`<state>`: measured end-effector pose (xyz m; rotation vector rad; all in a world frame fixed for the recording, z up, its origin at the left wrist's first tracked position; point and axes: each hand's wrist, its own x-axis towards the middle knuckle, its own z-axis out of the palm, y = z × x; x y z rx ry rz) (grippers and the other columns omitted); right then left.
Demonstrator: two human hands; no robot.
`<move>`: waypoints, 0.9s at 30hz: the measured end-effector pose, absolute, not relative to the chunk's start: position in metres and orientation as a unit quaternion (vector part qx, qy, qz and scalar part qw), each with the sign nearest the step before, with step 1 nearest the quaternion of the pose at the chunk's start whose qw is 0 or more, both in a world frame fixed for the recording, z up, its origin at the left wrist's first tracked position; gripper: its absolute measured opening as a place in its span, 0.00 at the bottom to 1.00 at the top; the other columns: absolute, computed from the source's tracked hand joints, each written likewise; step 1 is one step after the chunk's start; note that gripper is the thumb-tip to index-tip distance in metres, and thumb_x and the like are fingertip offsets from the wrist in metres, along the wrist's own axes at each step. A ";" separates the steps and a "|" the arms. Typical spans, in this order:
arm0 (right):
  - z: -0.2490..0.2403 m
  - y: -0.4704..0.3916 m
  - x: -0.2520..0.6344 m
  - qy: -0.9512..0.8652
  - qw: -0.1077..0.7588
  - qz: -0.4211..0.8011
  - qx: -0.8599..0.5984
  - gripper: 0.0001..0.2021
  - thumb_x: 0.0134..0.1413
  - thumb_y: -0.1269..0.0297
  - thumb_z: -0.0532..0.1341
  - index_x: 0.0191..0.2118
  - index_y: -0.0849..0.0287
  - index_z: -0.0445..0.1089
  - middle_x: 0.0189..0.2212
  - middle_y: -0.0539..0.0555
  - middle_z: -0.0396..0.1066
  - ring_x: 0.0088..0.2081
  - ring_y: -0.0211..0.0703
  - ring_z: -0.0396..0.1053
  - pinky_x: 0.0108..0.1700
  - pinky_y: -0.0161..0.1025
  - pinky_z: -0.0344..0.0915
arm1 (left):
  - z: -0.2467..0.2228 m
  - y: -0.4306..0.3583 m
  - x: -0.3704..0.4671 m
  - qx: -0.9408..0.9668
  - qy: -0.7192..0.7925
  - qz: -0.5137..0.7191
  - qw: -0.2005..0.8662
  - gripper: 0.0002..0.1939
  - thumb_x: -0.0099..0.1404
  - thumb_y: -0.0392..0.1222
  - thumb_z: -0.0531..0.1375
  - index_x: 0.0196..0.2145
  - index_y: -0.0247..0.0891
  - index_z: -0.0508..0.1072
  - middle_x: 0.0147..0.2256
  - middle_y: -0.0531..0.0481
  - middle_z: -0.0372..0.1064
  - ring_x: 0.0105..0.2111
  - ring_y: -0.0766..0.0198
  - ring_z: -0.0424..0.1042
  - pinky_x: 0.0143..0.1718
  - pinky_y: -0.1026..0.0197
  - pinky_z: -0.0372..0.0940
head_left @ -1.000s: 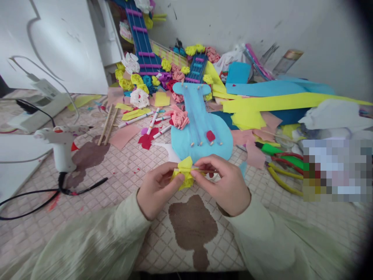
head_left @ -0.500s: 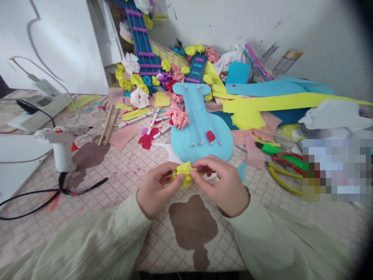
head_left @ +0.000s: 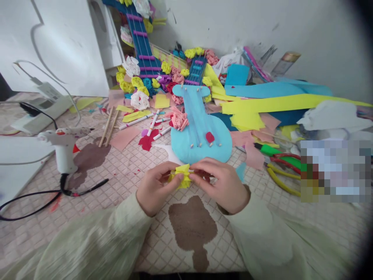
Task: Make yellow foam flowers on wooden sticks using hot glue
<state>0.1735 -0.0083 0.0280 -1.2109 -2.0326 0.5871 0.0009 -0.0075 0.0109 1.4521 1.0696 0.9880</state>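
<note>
A small folded piece of yellow crepe paper point(head_left: 183, 175) is pinched between my two hands, with what looks like a thin stick running through it. My left hand point(head_left: 157, 186) grips its left side between thumb and fingers. On the right side, my right hand point(head_left: 223, 184) closes thumb and fingertips on the paper and stick. Just beyond my hands lies a light blue guitar-shaped piece point(head_left: 201, 124) with strings, a red patch and a pink paper flower point(head_left: 178, 119) at its left edge.
A white glue gun point(head_left: 64, 153) with a black cable stands at the left. Wooden sticks point(head_left: 108, 126), markers and paper scraps lie behind my hands. Scissors with yellow handles point(head_left: 281, 182) are at the right. Paper flowers and blue guitar shapes point(head_left: 141, 42) crowd the back.
The yellow paper has turned slightly and shifted a little left between my fingers. My right fingers have moved slightly left along it. The camera view has shifted slightly.
</note>
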 end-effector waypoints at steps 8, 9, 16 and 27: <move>0.025 -0.008 0.171 -0.779 0.382 0.198 -0.455 0.03 0.48 0.69 0.58 0.28 0.61 0.69 0.24 0.51 0.69 0.21 0.32 0.61 0.25 0.31 0.61 | 0.010 -0.004 0.001 0.592 0.451 0.405 0.531 0.08 0.54 0.42 0.59 0.30 0.34 0.71 0.27 0.49 0.69 0.27 0.65 0.68 0.28 0.64 0.65; 0.024 -0.008 0.171 -0.780 0.386 0.194 -0.453 0.03 0.49 0.70 0.58 0.29 0.60 0.69 0.24 0.51 0.69 0.22 0.32 0.62 0.26 0.31 0.61 | 0.010 -0.004 0.001 0.587 0.454 0.403 0.536 0.09 0.54 0.43 0.59 0.29 0.34 0.70 0.26 0.49 0.68 0.26 0.66 0.67 0.27 0.64 0.64; 0.020 -0.006 0.171 -0.798 0.399 0.176 -0.416 0.06 0.50 0.70 0.55 0.30 0.61 0.69 0.25 0.52 0.69 0.20 0.31 0.61 0.25 0.30 0.60 | 0.006 -0.001 0.001 0.626 0.481 0.384 0.478 0.11 0.55 0.45 0.57 0.24 0.32 0.68 0.21 0.52 0.64 0.21 0.69 0.63 0.23 0.67 0.61; 0.015 -0.001 0.173 -0.772 0.393 0.218 -0.449 0.05 0.49 0.69 0.56 0.27 0.60 0.69 0.24 0.52 0.70 0.24 0.36 0.66 0.26 0.32 0.62 | 0.035 -0.008 -0.027 0.757 0.472 0.366 0.265 0.17 0.60 0.43 0.52 0.45 0.34 0.66 0.45 0.41 0.68 0.42 0.59 0.68 0.42 0.59 0.64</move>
